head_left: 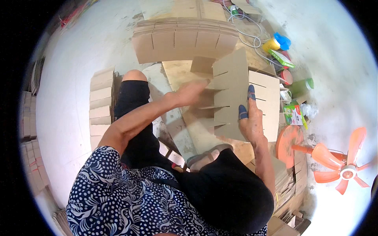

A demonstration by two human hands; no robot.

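My right hand (252,120) grips the edge of a slotted cardboard sheet (230,86), which stands tilted in front of me. Blue coverings wrap its thumb and one finger. Cardboard cross pieces (212,103) sit in slots along the sheet's left side. My left hand (193,92) is beside these cross pieces, smeared by motion, so its grip is unclear. Just right of the held sheet is another slotted cardboard sheet (264,100), partly behind my right hand.
A tall stack of slotted cardboard (185,41) stands ahead. More cardboard pieces (101,104) form a row beside my left knee. On the right are an orange fan (342,167), a green container (301,87), a yellow-and-blue container (277,42) and a white cable (256,39).
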